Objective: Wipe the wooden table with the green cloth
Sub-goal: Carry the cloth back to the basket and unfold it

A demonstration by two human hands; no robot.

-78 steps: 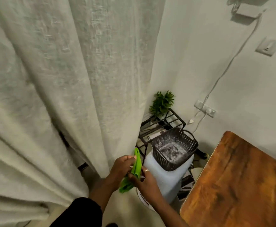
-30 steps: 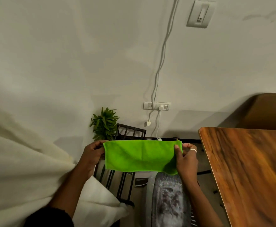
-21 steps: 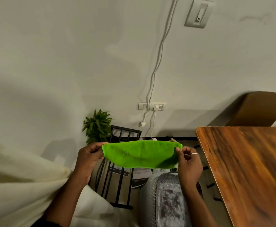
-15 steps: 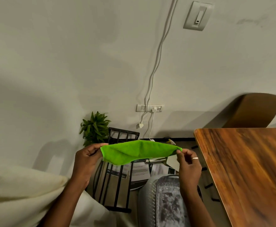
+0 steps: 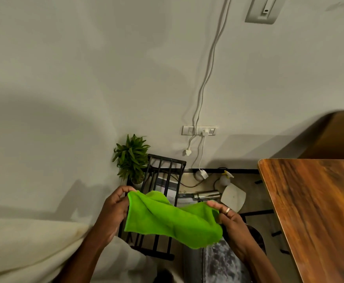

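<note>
Head view: green cloth (image 5: 173, 220) held slack in mid-air, left of wooden table (image 5: 318, 217), not touching it. Cloth's upper left corner pinched by left hand (image 5: 114, 211); right edge gripped by right hand (image 5: 233, 225), ring seen on one finger. Both hands closed on cloth. Black metal rack (image 5: 163, 176) seen behind cloth, small potted plant (image 5: 132, 158) farther left of table, against wall.

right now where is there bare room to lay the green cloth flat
The brown wooden table is bare across all its visible top, from the rounded corner near the wall back. Crowded: the floor by the black metal rack, with cables, papers and a steel bottle.
</note>
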